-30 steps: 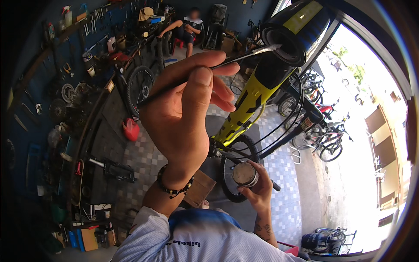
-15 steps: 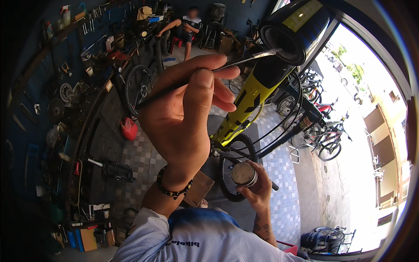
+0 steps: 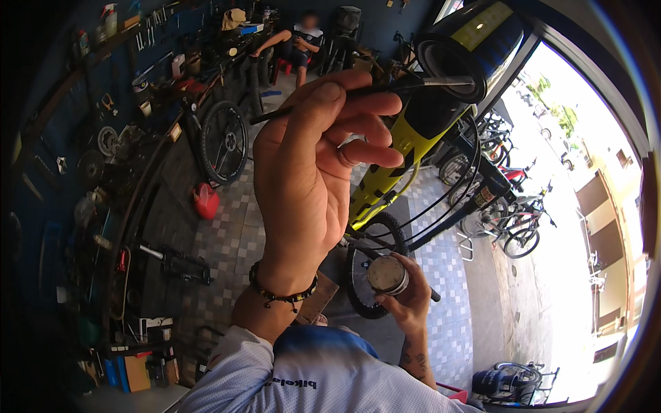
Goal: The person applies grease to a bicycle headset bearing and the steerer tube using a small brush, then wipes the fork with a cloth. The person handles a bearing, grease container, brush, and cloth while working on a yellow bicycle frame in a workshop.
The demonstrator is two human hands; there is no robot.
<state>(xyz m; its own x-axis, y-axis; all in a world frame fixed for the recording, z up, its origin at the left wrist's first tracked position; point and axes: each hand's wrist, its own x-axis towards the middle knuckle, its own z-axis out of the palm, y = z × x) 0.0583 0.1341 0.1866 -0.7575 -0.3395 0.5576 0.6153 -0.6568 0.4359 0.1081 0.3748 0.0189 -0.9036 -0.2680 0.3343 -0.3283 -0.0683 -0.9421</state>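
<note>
While my left fingers point(image 3: 375, 104) pinch a thin brush point(image 3: 407, 82), its tip before the open black tube point(image 3: 497, 47) on the yellow frame point(image 3: 412, 143), my right fingers point(image 3: 413, 274) grasp a round tub point(image 3: 386, 275); brushing looks under way; how much remains, I cannot tell.

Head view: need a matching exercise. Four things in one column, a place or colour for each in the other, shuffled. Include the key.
Things
1. Brush
2. Nearest bike frame
3. Round tin
4. Bracelet

Place or colour
A. Around the left wrist
B. In the right hand
C. In the left hand
D. Yellow and black

Pairs: 1-C, 2-D, 3-B, 4-A
</note>
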